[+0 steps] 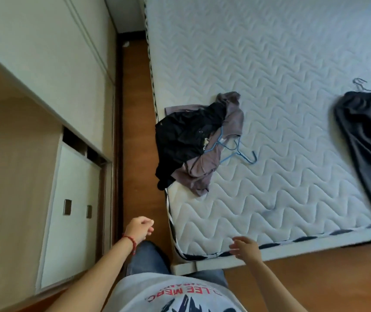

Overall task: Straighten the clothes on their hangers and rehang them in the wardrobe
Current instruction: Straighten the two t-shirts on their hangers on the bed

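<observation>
A heap of clothes lies near the left edge of the mattress (pixel 281 75): a black garment (pixel 184 138) tangled with a grey-brown garment (pixel 204 170). A blue wire hanger (pixel 236 152) pokes out of the heap on its right side. At the far right, a dark grey garment (pixel 369 140) lies spread on a thin metal hanger (pixel 360 84), draping over the bed's near edge. My left hand (pixel 138 228) hovers over the floor with fingers loosely curled, holding nothing. My right hand (pixel 245 246) hangs above the bed's near corner, fingers relaxed and empty.
The wardrobe (pixel 33 86) stands along the left, with a sliding white panel (pixel 71 210) that has two recessed handles. A narrow strip of wooden floor (pixel 135 109) runs between wardrobe and bed. My legs stand at the bed's near left corner.
</observation>
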A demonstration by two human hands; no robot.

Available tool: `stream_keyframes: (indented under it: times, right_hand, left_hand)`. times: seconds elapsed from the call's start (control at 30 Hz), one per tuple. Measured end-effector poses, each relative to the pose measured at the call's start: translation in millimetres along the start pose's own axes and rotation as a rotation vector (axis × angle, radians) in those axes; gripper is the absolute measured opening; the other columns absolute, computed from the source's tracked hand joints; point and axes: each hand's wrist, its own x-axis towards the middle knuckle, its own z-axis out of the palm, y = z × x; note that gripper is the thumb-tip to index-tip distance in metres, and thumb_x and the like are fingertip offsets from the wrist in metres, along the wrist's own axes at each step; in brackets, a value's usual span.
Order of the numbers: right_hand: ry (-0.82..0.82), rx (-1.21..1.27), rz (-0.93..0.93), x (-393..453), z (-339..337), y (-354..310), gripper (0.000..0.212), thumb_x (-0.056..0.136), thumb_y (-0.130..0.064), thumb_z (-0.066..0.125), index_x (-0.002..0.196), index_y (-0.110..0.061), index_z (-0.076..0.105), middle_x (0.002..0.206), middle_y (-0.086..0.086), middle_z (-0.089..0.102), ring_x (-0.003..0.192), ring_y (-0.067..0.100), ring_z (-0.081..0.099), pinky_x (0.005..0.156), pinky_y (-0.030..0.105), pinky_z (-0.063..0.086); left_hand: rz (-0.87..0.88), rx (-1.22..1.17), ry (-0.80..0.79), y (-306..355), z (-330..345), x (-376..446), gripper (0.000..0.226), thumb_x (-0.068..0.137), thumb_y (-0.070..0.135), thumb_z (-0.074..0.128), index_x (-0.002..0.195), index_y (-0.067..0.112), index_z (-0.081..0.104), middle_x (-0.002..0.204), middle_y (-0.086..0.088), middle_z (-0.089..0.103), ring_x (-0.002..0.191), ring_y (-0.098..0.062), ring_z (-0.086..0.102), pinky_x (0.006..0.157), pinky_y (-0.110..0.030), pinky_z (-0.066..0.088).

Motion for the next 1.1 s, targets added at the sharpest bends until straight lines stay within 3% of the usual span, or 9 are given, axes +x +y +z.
stream_keyframes:
  times: [0.2,0.53,0.63,0.7,0.77,0.83,0.97,1.1]
  right_hand:
    - [0.03,0.135,-0.074,24,6,-73,0.017,0.093,-0.006,0.045,0.101,-0.004,0.06,0.078,0.01,0.065,0.068,0.022,0.06,0.061,0.026,0.046]
    - [0.187,0.397,0.017,109,84,-197,0.02,0.083,0.001,0.047,0.085,-0.008,0.064,0.067,0.007,0.064,0.061,0.02,0.06,0.059,0.026,0.048]
    - [0.198,0.446,0.061,147,113,-222,0.021,0.085,-0.004,0.048,0.079,-0.016,0.064,0.066,0.003,0.066,0.07,0.021,0.063,0.072,0.037,0.052]
    - [0.195,0.493,0.107,174,130,-234,0.024,0.088,-0.007,0.047,0.074,-0.022,0.061,0.068,0.004,0.067,0.072,0.023,0.062,0.071,0.038,0.053]
    - [0.231,0.494,0.137,198,144,-240,0.018,0.087,-0.015,0.048,0.078,-0.021,0.063,0.08,0.007,0.07,0.082,0.025,0.065,0.081,0.04,0.054]
    - [0.289,0.422,0.175,212,156,-246,0.02,0.086,-0.02,0.047,0.097,-0.02,0.064,0.098,0.006,0.07,0.097,0.025,0.064,0.091,0.039,0.05]
    - [0.457,0.338,0.283,225,164,-258,0.016,0.09,-0.026,0.048,0.098,-0.016,0.058,0.095,0.001,0.065,0.094,0.022,0.059,0.074,0.029,0.039]
    - [0.526,0.272,0.336,230,175,-268,0.03,0.089,-0.036,0.053,0.11,-0.014,0.053,0.097,-0.001,0.064,0.095,0.021,0.058,0.075,0.031,0.04]
  left_hand:
    - [0.106,0.104,-0.054,66,0,38,0.016,0.09,0.016,0.05,0.078,0.018,0.061,0.072,-0.001,0.065,0.071,-0.017,0.06,0.063,-0.024,0.045]
    - [0.475,0.529,-0.239,266,7,216,0.01,0.088,0.015,0.053,0.086,0.02,0.061,0.081,-0.003,0.067,0.092,-0.022,0.065,0.087,-0.03,0.049]
    - [0.596,0.646,-0.266,319,26,273,0.016,0.088,0.015,0.054,0.099,0.014,0.066,0.095,-0.01,0.07,0.098,-0.024,0.064,0.089,-0.028,0.046]
    - [0.711,0.708,-0.258,349,43,304,0.021,0.088,0.013,0.053,0.105,0.01,0.065,0.105,-0.012,0.069,0.101,-0.024,0.062,0.086,-0.021,0.041]
    - [0.825,0.738,-0.264,371,64,330,0.024,0.089,0.011,0.053,0.109,0.008,0.064,0.111,-0.012,0.067,0.104,-0.025,0.061,0.088,-0.021,0.04]
    - [0.934,0.797,-0.292,386,88,351,0.027,0.089,0.011,0.051,0.114,0.008,0.062,0.117,-0.012,0.064,0.111,-0.026,0.057,0.096,-0.026,0.039]
    - [1.171,0.979,-0.34,399,133,384,0.035,0.091,0.011,0.046,0.125,0.012,0.055,0.131,-0.006,0.055,0.125,-0.024,0.043,0.106,-0.033,0.033]
    - [1.366,1.185,-0.303,393,161,408,0.036,0.09,0.009,0.046,0.123,0.015,0.057,0.134,-0.002,0.053,0.128,-0.022,0.042,0.1,-0.036,0.031]
